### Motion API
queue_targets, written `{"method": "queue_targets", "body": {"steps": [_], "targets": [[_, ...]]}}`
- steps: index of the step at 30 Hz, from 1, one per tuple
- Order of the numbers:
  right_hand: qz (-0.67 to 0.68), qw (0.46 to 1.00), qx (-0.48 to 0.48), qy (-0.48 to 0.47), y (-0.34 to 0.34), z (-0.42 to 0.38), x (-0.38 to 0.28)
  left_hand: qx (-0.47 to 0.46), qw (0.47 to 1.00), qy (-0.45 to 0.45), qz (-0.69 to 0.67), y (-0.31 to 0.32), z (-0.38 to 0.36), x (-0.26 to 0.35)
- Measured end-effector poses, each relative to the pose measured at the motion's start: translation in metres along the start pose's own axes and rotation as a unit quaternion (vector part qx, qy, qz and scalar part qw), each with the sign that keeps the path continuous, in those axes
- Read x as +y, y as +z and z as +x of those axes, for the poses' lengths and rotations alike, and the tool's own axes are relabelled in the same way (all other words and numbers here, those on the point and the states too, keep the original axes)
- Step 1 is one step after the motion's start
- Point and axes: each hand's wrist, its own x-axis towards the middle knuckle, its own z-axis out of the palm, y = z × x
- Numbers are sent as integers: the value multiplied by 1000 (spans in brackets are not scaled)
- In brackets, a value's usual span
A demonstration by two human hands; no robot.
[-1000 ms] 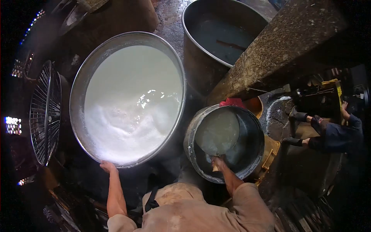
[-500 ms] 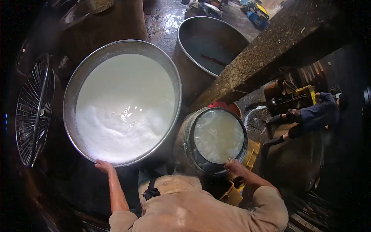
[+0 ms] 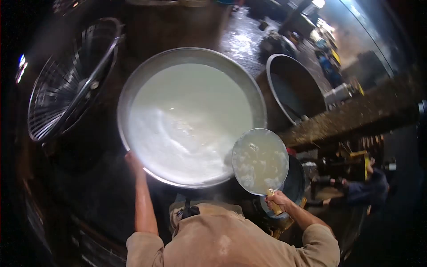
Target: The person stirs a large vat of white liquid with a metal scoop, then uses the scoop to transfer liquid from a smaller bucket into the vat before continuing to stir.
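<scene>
My right hand [image 3: 276, 201] is closed around the short light-brown handle of a large round scoop [image 3: 260, 162]. Cloudy yellowish liquid with white curd-like lumps fills the scoop, which overlaps the near right rim of a wide metal vat [image 3: 259, 104]. White foamy liquid [image 3: 187, 129] stands in that vat. At the vat's near left rim, my left hand [image 3: 134, 162] grips the edge, its fingers partly hidden and blurred. Below the scoop is a dark bucket [image 3: 295, 178], largely covered by the scoop and my right arm.
A second metal vat [image 3: 272, 73] stands at the back right, beside a thick rough beam [image 3: 351, 120]. On the left is a large wire fan guard [image 3: 73, 95]. Another person [image 3: 367, 187] in dark clothes bends over at the far right. The floor [image 3: 240, 42] looks wet.
My right hand has lifted the scoop of liquid up from the bucket and toward the large vat. My left hand stays at the vat's rim. The camera view has turned.
</scene>
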Motion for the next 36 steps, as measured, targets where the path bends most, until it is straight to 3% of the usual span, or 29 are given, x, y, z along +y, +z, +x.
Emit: {"method": "queue_targets", "body": {"steps": [2,4,8,9,10,12,14,19,23,27,29,32,34,36], "targets": [[-22,1000,-21,-7,51,8,-32,130,983,33,126,13,1,-4],[79,995,-64,3,94,25,-53,156,962,40,220,18,-10,11],[110,988,-105,-38,169,86,-79,132,969,17,208,17,-28,40],[103,988,-110,-33,190,96,-88,160,959,49,228,20,-24,26],[73,991,-108,-37,212,104,-102,125,964,9,235,18,-23,28],[36,992,-111,-38,248,130,-113,169,955,55,235,23,-16,6],[105,982,-145,-67,276,165,-119,169,952,47,250,22,-19,17],[113,982,-141,-59,331,205,-139,169,954,45,242,21,-26,30],[117,984,-130,-46,352,220,-146,136,962,-8,239,19,-30,36],[95,990,-93,-53,354,233,-147,127,965,-8,230,19,-28,30],[111,988,-99,-45,347,237,-144,162,951,41,261,20,-26,25],[134,984,-116,-25,320,255,-133,160,955,35,246,19,-28,32],[126,990,-42,-38,305,248,-132,164,955,34,246,20,-28,34],[106,991,-25,-73,282,243,-129,166,954,37,247,20,-28,33]]}}
